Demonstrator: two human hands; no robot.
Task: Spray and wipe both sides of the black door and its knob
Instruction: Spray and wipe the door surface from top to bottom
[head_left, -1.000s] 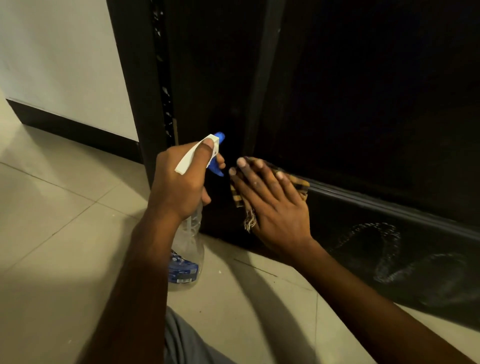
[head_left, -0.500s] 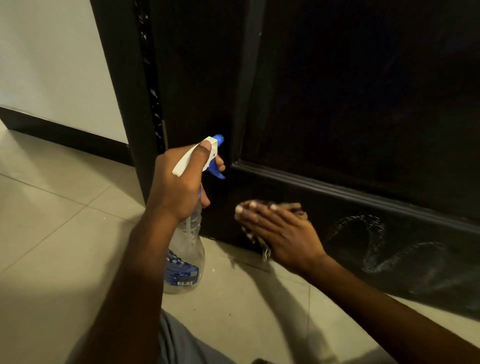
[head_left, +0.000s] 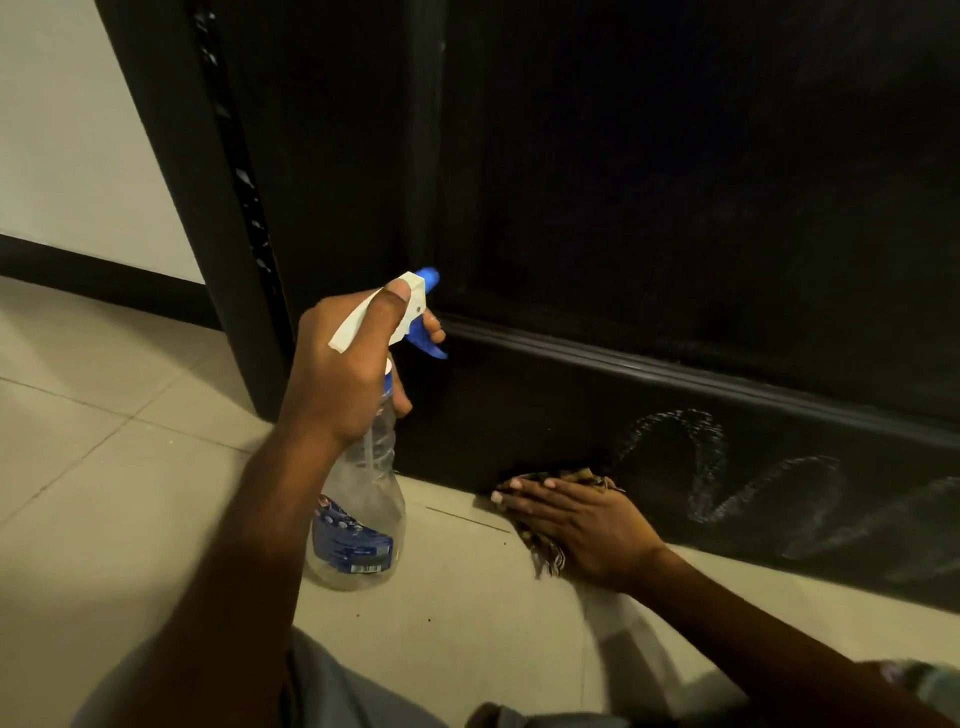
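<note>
Black wood fills the far side of the scene: the door (head_left: 675, 208), with a raised moulding (head_left: 675, 371) running across it low down and a plain bottom rail beneath. White streaks of spray (head_left: 717, 467) loop across that rail toward the right. No knob appears in view.

The left hand (head_left: 345, 374) is wrapped around the neck of a clear spray bottle (head_left: 361, 509), thumb laid along the white head, a fingertip on the blue trigger. The bottle hangs above the floor with its nozzle aimed at the door's left stile. It carries a blue label low on its body.

The right hand (head_left: 582, 525) lies flat with fingers extended and close together, pressing a striped brown cloth (head_left: 545, 551) against the foot of the door, where the rail meets the floor (head_left: 104, 467). A frayed edge of cloth shows below the palm. The cloth sits just left of the spray streaks, not over them.

The floor is pale tile. At the left stands the dark door frame (head_left: 192, 182), and beyond it a light wall (head_left: 62, 130) with dark skirting. Grey cloth of the person's clothing shows at the near edge.
</note>
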